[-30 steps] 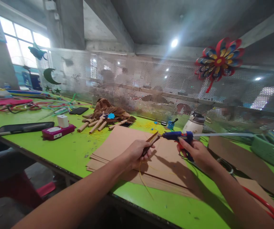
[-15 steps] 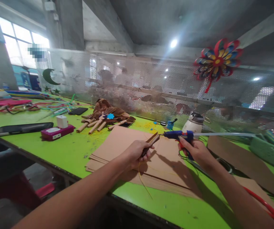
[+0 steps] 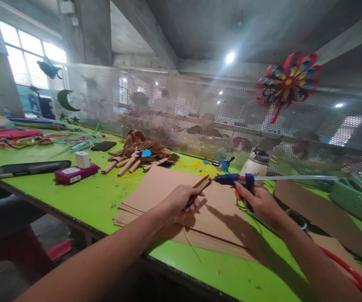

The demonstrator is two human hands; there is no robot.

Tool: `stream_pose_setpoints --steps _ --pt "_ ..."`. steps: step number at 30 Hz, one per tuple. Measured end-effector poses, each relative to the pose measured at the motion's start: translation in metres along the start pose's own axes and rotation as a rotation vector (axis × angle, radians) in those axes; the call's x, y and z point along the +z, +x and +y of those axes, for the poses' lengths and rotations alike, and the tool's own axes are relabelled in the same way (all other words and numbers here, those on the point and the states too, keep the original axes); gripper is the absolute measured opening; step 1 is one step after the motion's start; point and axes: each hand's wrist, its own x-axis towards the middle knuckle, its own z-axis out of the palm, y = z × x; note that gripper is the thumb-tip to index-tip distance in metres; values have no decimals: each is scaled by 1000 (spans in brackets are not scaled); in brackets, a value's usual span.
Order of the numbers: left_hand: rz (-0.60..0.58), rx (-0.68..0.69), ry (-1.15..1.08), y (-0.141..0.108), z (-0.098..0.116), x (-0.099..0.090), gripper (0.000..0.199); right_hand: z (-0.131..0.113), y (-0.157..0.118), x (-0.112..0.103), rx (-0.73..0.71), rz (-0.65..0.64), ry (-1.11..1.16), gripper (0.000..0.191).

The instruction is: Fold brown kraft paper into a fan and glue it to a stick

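Observation:
My left hand (image 3: 183,200) is closed around a folded piece of brown paper (image 3: 202,184), above a stack of brown paper sheets (image 3: 165,184). A thin yellow strand (image 3: 191,241) hangs below that hand. My right hand (image 3: 259,201) grips a blue hot glue gun (image 3: 231,179), and a long clear glue stick (image 3: 294,178) sticks out of its back end. The gun's nozzle is at the tip of the brown paper; whether they touch I cannot tell. Rolled brown paper tubes with crumpled brown paper (image 3: 137,147) and a blue flower shape (image 3: 146,153) lie behind the stack.
On the left of the green table (image 3: 102,205) are a purple box (image 3: 77,173) with a white adapter (image 3: 82,160) and a black phone (image 3: 103,146). A white bottle (image 3: 254,164) stands behind the glue gun. Red handles (image 3: 347,268) and a green basket (image 3: 357,201) are at right.
My right hand and the glue gun have shifted very slightly left. My left hand keeps its hold on the brown paper in nearly the same place.

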Motion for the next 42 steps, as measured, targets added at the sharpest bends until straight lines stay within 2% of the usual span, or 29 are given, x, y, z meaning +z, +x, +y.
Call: stream_pose_setpoints --steps 7,17,26,33,42 --pt "10 -3 29 -2 1 1 21 8 4 -3 -18 48 -22 47" --pt "22 3 18 -1 1 1 21 -4 -1 -1 15 -27 42 49" --pt "12 9 30 -1 0 0 19 4 3 -3 6 48 -9 48" --pt "26 23 20 1 -3 -2 20 -9 -2 -1 9 -34 16 49" --pt "26 -9 30 1 0 -1 18 -8 -2 0 2 -17 0 49"
